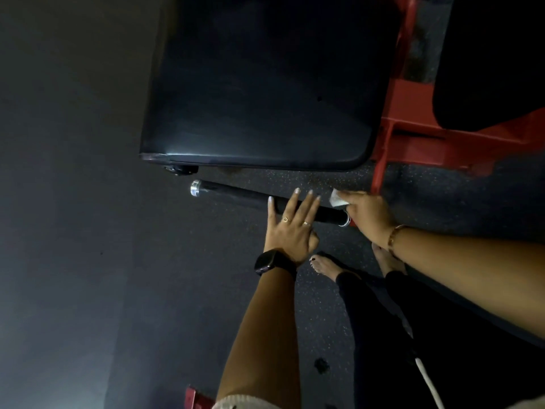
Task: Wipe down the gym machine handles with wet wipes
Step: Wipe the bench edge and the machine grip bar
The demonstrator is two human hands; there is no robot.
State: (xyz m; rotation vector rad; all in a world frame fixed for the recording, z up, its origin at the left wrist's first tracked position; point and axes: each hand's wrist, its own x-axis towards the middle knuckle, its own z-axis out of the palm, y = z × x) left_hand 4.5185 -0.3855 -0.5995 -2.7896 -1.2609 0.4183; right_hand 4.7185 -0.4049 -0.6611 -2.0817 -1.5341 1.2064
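Below the dark pad (265, 84), over the speckled floor (295, 180), the black handle (236, 196) runs nearly level, its long axis going from a chrome cap at far left, slightly downward, to a chrome collar at right. The left hand (290, 231), with a watch (265, 261) on its wrist, has straight, spread fingers laid across the handle's middle; I cannot tell whether they press on it. Just right of them, the white wet wipe (337, 199) sits at the handle's right end, pinched in the curled fingers of the right hand (367, 212), the nearer hand to that end. A red frame (413, 131) stands beyond. The unwiped length seems to lie leftward of the wipe, so the stroke should follow the axis, and the left hand sits in its path. No writing or brand is readable.
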